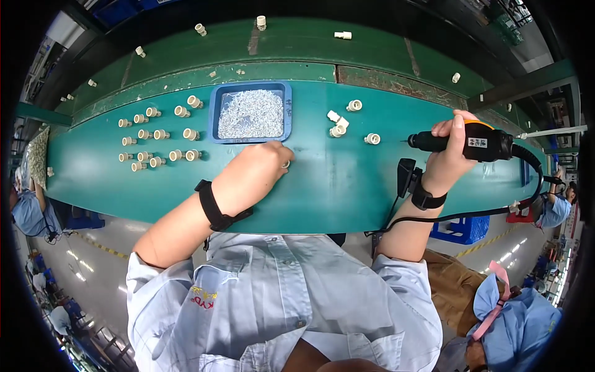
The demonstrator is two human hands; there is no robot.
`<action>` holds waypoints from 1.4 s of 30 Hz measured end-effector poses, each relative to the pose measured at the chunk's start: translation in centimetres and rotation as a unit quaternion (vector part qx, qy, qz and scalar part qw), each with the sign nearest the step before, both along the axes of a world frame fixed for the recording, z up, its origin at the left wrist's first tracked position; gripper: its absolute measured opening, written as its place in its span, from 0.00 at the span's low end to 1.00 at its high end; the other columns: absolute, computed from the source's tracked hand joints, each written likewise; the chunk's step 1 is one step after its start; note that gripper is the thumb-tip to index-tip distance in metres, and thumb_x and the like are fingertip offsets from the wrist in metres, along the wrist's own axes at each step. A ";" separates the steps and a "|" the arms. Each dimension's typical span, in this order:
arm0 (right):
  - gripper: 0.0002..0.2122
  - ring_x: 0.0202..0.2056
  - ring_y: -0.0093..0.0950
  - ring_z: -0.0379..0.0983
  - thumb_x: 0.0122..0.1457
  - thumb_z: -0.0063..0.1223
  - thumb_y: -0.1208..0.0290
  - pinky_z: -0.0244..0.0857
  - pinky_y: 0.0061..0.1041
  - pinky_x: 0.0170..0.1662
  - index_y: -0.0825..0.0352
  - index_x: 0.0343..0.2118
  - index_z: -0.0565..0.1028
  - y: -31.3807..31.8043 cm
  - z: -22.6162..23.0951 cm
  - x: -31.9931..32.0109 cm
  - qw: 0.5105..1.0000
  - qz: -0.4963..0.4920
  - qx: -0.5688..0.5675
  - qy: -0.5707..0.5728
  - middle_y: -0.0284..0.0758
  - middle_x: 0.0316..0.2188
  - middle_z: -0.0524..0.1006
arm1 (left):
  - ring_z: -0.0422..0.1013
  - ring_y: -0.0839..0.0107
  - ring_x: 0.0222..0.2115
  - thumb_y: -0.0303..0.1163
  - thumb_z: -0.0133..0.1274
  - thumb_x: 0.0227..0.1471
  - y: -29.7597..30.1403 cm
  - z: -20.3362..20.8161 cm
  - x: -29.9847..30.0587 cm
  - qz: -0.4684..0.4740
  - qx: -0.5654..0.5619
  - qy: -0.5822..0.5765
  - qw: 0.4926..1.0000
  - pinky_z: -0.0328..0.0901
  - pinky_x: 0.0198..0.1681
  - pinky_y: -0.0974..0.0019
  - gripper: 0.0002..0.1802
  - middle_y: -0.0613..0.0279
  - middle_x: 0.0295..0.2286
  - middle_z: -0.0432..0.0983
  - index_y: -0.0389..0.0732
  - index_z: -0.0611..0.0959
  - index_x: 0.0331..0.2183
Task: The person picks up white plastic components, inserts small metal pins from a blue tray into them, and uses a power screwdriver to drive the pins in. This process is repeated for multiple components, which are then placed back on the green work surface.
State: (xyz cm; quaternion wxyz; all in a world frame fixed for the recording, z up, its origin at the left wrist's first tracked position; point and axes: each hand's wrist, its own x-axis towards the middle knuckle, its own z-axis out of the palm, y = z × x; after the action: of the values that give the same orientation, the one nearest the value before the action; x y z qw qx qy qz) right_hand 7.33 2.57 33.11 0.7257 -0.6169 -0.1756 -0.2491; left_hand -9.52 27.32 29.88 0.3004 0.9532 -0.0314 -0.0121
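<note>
My left hand [253,177] is closed in front of the blue tray, its fingers curled round a small white cylindrical fitting [286,164]. Only a bit of that fitting's pale edge shows; the fingers hide the rest. In my right hand [455,149] is a black electric screwdriver [489,142], gripped with its thin bit pointing left. Just left of the bit's tip a cream fitting [372,139] rests on the table. The blue tray [288,115] holds a heap of small silvery pieces [251,115] that look like screws.
Several cream fittings [161,134] stand in loose rows left of the tray; others [338,131] lie to its right. More sit on the green ledge [297,46] behind. A black cable [446,215] runs from the screwdriver past my right wrist. A co-worker [520,322] is at lower right.
</note>
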 end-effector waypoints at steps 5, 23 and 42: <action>0.07 0.19 0.22 0.62 0.58 0.49 0.74 0.61 0.24 0.27 0.72 0.37 0.70 0.9 0.7 -2.4 0.990 0.132 0.008 0.045 0.31 0.17 0.66 | 0.75 0.51 0.33 0.20 0.58 0.41 0.5 -2.0 -0.6 0.035 -0.090 -0.021 0.995 0.70 0.38 0.56 0.12 0.50 0.32 0.77 0.34 0.81 0.34; 0.09 0.19 0.22 0.62 0.58 0.48 0.70 0.60 0.24 0.27 0.69 0.37 0.67 4.3 2.3 -6.9 0.957 0.277 -0.004 0.089 0.30 0.16 0.64 | 0.74 0.52 0.30 0.29 0.62 0.42 5.2 -1.9 2.8 0.142 -0.043 -0.073 0.986 0.68 0.35 0.56 0.10 0.51 0.28 0.76 0.36 0.81 0.29; 0.05 0.19 0.19 0.69 0.56 0.53 0.76 0.65 0.20 0.24 0.70 0.34 0.71 3.4 1.5 -6.0 0.955 0.258 0.043 0.137 0.32 0.21 0.71 | 0.73 0.57 0.28 0.23 0.58 0.46 3.4 -1.8 4.3 0.164 0.003 -0.043 0.986 0.67 0.34 0.63 0.05 0.51 0.27 0.76 0.32 0.79 0.27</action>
State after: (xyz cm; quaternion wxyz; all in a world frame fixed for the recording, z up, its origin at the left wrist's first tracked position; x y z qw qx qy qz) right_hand 1.29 5.94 34.59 0.8083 -0.5468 -0.2168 0.0267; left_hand -5.26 30.69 28.11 0.2936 0.9461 0.1127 0.0778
